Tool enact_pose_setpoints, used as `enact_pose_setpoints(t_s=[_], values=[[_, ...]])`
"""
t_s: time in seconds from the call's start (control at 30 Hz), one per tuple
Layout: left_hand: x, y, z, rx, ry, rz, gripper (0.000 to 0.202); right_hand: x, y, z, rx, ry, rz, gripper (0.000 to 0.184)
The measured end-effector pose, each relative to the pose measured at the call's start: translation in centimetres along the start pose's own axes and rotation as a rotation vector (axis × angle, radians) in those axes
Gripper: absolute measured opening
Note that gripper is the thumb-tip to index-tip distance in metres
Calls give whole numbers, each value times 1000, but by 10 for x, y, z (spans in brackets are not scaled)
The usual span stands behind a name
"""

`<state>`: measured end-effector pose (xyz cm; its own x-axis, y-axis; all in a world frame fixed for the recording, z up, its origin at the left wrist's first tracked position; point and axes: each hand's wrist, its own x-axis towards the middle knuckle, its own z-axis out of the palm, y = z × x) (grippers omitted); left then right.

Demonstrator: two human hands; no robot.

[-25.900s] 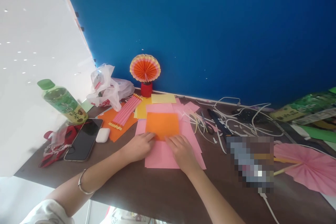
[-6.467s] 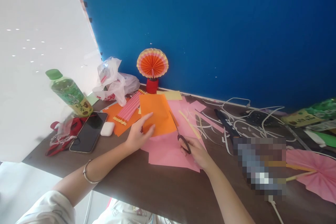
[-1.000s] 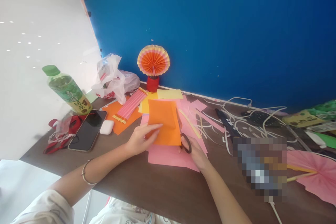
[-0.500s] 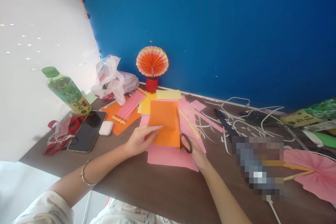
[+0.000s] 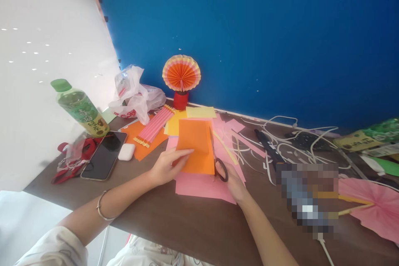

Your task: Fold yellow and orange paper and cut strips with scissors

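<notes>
My left hand grips the lower left edge of an orange sheet of paper, fingers over its face. In my right hand is a pair of scissors with dark handles. Their blades point away from me along the sheet's right edge; whether they are fully closed I cannot make out. Beneath the orange sheet, pink paper lies on the table. Yellow paper and a narrow pale yellow strip are close by.
A pleated paper fan stands against the blue wall. Folded pink strips, a phone, a white earbud case, a tilted green bottle and a plastic bag lie left. Tangled cables and a pink fan occupy the right.
</notes>
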<state>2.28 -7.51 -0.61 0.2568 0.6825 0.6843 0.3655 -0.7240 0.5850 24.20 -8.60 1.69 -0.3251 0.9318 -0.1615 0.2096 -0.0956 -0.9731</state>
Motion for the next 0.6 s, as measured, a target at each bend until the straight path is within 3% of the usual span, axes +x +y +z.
enact_pose_setpoints(t_s=[0.6], values=[[-1, 4, 3, 38, 35, -15, 28, 1, 5, -1, -28, -4, -8, 47]])
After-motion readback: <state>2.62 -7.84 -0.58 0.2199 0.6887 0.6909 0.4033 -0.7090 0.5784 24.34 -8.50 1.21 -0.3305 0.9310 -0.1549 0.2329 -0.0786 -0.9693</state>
